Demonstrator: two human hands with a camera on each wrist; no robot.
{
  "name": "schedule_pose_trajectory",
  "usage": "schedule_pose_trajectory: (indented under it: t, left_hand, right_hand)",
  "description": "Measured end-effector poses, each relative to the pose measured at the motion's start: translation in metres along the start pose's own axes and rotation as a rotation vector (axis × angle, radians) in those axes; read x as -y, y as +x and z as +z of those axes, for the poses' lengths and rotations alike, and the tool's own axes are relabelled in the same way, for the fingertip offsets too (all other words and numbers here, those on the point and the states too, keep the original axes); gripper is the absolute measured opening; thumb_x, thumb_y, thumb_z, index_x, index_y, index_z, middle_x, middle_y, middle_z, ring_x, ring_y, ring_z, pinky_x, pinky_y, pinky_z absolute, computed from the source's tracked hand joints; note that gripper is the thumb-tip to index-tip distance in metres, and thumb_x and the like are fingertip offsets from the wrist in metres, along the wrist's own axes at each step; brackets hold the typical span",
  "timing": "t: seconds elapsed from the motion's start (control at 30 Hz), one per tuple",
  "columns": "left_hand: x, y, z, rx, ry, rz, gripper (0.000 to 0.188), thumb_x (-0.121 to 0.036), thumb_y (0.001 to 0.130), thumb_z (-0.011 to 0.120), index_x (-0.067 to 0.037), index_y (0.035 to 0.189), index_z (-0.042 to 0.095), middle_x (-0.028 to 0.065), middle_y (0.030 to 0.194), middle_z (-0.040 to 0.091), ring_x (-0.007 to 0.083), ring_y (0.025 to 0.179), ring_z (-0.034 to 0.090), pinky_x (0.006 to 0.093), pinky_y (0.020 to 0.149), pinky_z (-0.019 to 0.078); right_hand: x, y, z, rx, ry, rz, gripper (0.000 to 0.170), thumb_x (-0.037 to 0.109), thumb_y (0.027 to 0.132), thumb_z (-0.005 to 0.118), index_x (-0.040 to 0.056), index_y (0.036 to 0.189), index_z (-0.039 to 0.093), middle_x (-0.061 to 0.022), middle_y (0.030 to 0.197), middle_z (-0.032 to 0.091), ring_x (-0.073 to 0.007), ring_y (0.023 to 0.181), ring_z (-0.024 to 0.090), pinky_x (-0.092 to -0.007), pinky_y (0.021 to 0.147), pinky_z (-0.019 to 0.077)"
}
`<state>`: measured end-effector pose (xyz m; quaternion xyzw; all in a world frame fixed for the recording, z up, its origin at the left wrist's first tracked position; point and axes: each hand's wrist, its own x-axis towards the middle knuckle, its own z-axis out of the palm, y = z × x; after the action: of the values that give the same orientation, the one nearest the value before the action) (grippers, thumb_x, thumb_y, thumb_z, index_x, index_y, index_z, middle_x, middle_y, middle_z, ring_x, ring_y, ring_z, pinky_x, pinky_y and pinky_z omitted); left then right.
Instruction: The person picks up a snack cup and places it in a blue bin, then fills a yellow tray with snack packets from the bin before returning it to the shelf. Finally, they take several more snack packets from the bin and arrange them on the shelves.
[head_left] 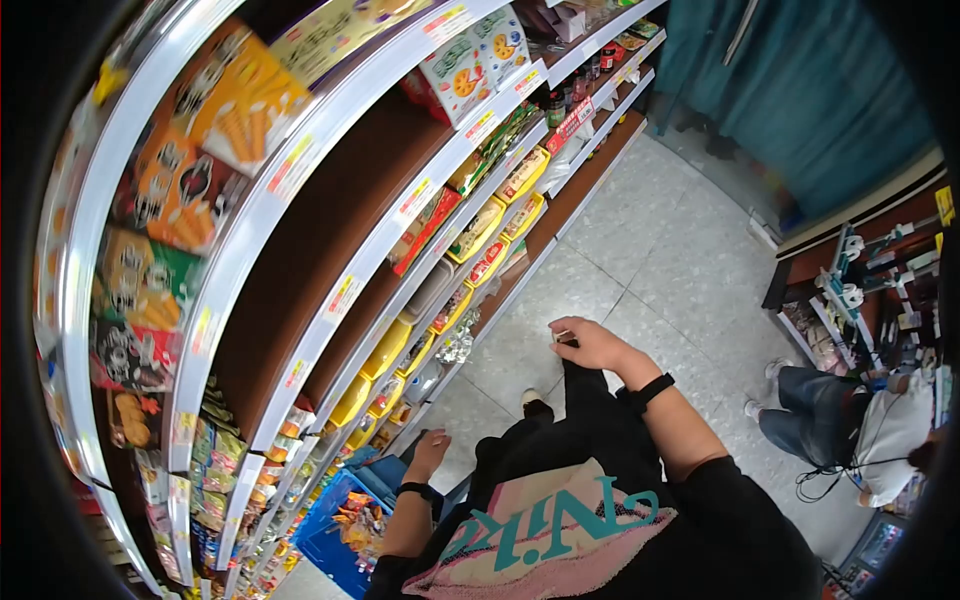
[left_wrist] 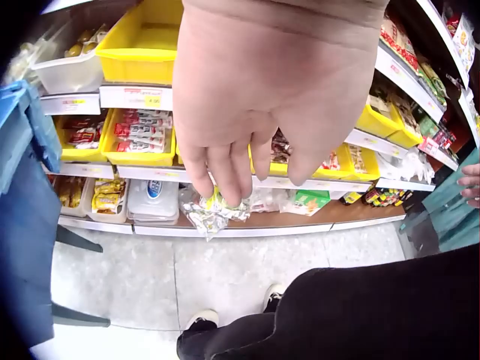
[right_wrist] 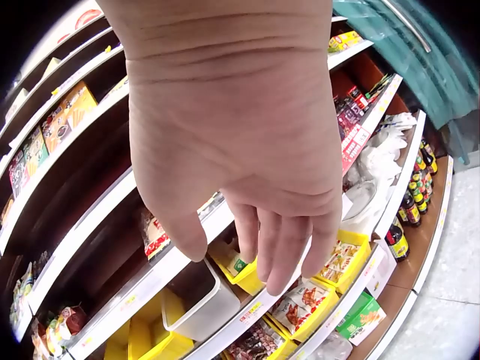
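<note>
My left hand (head_left: 430, 455) hangs at my left side with relaxed fingers and nothing in them. It is close to a blue crate (head_left: 318, 508) of small packaged snacks. In the left wrist view its fingers overlap a silvery plastic bag (left_wrist: 206, 216) on the bottom shelf. My right hand (head_left: 595, 345) is out in front of my leg over the floor, loosely bent and holding nothing. Behind it in the right wrist view are yellow bins (right_wrist: 306, 319) of packaged food and a pale grey bin (right_wrist: 201, 309) on the shelves.
Tall curved shelves run along the left, with orange snack packs (head_left: 240, 95) high up and a white cookie box (head_left: 475, 70) farther along. A teal curtain (head_left: 800, 80) hangs at the far end. At right, another person (head_left: 820, 415) stands beside a goods rack. Grey tiled floor (head_left: 640, 240) lies between.
</note>
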<state>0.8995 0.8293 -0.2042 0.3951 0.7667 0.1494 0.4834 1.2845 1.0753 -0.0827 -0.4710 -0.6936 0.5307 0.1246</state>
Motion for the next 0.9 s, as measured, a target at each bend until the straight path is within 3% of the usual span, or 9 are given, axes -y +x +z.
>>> schedule_pose_trajectory:
  t: [0.3, 0.33, 0.67, 0.9]
  left_hand:
    - [0.111, -0.045, 0.02, 0.149, 0.17, -0.094, 0.044, -0.033, 0.084, 0.065, -0.002, 0.114, 0.06, 0.0169, 0.105, 0.068, 0.0291, 0.101, 0.064, 0.035, 0.088, 0.0492]
    - [0.113, -0.052, 0.021, 0.138, 0.173, -0.091, 0.044, -0.033, 0.083, 0.066, -0.002, 0.113, 0.061, 0.0171, 0.103, 0.068, 0.0294, 0.101, 0.064, 0.0354, 0.087, 0.0495]
    - [0.14, -0.102, 0.034, -0.051, 0.151, 0.011, 0.038, -0.03, 0.083, 0.064, -0.002, 0.11, 0.063, 0.018, 0.101, 0.068, 0.0302, 0.099, 0.064, 0.0355, 0.085, 0.0505]
    - [0.155, -0.163, 0.055, -0.139, 0.064, 0.036, 0.031, -0.025, 0.085, 0.062, -0.003, 0.107, 0.065, 0.0179, 0.094, 0.069, 0.0295, 0.092, 0.067, 0.0355, 0.08, 0.0529]
  right_hand:
    - [0.014, -0.074, 0.068, 0.014, -0.029, 0.038, 0.048, 0.027, 0.087, 0.064, -0.002, 0.123, 0.054, -0.0224, 0.12, 0.059, -0.0327, 0.105, 0.062, -0.0374, 0.09, 0.0502]
    - [0.022, -0.082, 0.07, 0.015, -0.033, 0.076, 0.048, 0.027, 0.087, 0.065, -0.0021, 0.123, 0.054, -0.0203, 0.118, 0.06, -0.0287, 0.106, 0.062, -0.037, 0.091, 0.049]
    - [0.037, -0.128, 0.1, 0.032, -0.157, -0.044, 0.05, 0.029, 0.087, 0.063, -0.003, 0.123, 0.054, -0.0225, 0.122, 0.058, -0.032, 0.105, 0.061, -0.0375, 0.091, 0.0486]
    - [0.019, -0.211, 0.121, 0.016, -0.142, -0.017, 0.049, 0.029, 0.087, 0.064, -0.0024, 0.124, 0.055, -0.0211, 0.122, 0.058, -0.0305, 0.107, 0.061, -0.0369, 0.091, 0.0483]
